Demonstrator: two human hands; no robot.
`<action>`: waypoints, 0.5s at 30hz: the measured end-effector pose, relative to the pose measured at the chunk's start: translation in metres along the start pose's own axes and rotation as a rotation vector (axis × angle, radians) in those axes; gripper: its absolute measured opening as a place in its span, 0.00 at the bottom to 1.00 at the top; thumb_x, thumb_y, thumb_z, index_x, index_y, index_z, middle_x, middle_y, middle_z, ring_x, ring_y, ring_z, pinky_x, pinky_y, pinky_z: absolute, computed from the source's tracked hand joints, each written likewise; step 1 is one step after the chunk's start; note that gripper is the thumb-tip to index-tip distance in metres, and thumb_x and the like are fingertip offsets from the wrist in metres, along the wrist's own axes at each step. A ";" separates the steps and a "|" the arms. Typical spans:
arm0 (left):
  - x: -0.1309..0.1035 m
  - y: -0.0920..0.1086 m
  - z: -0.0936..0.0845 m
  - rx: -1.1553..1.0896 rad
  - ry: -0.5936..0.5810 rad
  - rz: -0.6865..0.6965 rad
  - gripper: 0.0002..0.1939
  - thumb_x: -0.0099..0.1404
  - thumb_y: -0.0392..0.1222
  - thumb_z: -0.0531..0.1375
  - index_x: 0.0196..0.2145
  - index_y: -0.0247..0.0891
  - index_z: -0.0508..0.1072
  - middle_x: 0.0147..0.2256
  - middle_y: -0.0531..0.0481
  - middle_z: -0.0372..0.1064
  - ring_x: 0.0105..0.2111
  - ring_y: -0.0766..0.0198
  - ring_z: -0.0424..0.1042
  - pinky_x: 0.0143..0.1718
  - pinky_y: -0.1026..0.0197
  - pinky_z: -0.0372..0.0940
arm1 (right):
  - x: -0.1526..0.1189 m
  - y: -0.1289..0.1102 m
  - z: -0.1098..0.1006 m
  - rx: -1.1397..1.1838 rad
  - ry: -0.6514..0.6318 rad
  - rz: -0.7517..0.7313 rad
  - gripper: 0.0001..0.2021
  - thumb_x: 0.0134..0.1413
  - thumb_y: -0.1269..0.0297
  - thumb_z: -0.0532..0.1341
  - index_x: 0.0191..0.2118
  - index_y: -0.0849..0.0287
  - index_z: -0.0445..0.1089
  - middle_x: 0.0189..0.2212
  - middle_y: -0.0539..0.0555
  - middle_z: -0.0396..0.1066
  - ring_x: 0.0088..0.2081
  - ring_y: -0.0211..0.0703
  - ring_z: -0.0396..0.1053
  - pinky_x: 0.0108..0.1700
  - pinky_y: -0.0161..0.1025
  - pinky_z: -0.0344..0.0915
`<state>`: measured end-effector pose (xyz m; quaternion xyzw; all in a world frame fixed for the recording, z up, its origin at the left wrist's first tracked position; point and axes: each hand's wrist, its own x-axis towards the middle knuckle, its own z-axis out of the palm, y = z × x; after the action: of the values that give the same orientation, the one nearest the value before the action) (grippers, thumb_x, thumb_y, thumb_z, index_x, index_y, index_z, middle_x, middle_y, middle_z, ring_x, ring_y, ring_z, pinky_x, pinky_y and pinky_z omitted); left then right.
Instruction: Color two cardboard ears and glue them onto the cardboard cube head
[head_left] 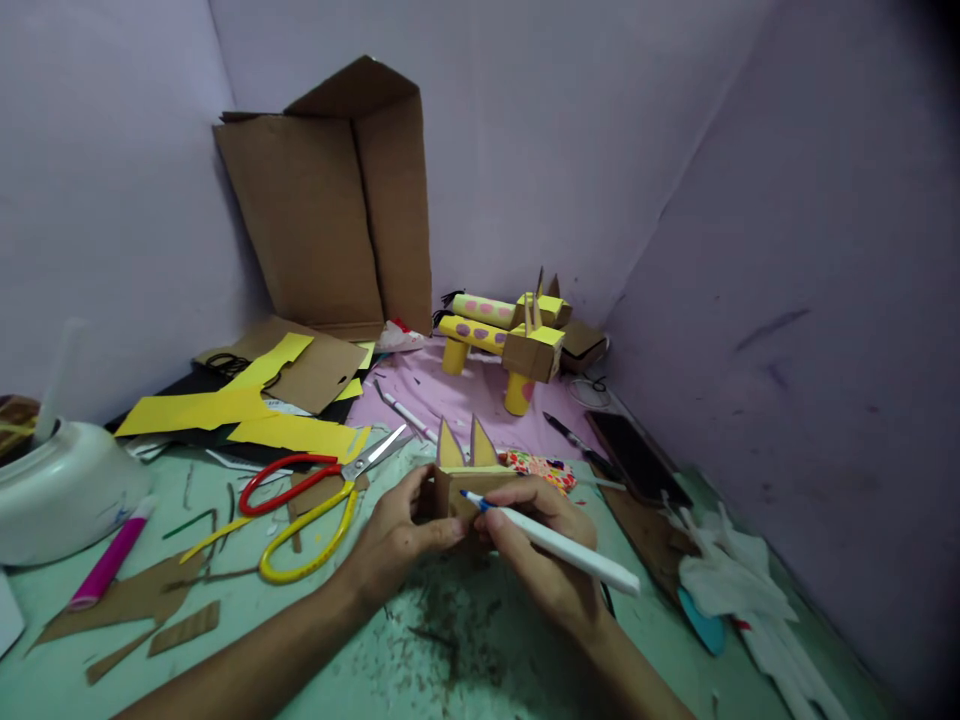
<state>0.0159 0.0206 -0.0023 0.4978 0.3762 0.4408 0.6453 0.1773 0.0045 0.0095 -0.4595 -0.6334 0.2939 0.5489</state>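
Note:
My left hand (409, 530) grips a small cardboard box (454, 490) by its left side, thumb on the front face. Two pointed ears (450, 445), yellow with dark outlines, stand up from the box's top. Between the fingers of my right hand (544, 545) is a white marker (570, 552) with a blue tip. That tip is at the front face of the box; whether it touches I cannot tell. Left of my hands lie scissors (349, 470) with one red and one yellow handle, blades apart. A patterned red and yellow piece (544, 468) lies just behind the box.
Two yellow tube-bodied cardboard animals (517, 355) stand at the back beside a tall open carton (322, 220). Yellow paper strips (202, 408), cardboard scraps (184, 628) and a magenta marker (112, 555) lie left. A dark phone (637, 455) and crumpled white plastic (739, 570) lie right.

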 end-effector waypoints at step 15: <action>0.000 -0.001 0.000 0.000 0.028 -0.008 0.27 0.49 0.40 0.66 0.47 0.35 0.65 0.44 0.45 0.72 0.46 0.52 0.70 0.47 0.56 0.63 | 0.000 -0.007 0.001 -0.085 0.027 -0.013 0.04 0.45 0.65 0.60 0.26 0.58 0.69 0.18 0.51 0.71 0.19 0.39 0.68 0.20 0.33 0.62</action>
<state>0.0160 0.0202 -0.0036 0.4903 0.3872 0.4450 0.6416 0.1743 0.0024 0.0154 -0.4821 -0.6408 0.2570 0.5393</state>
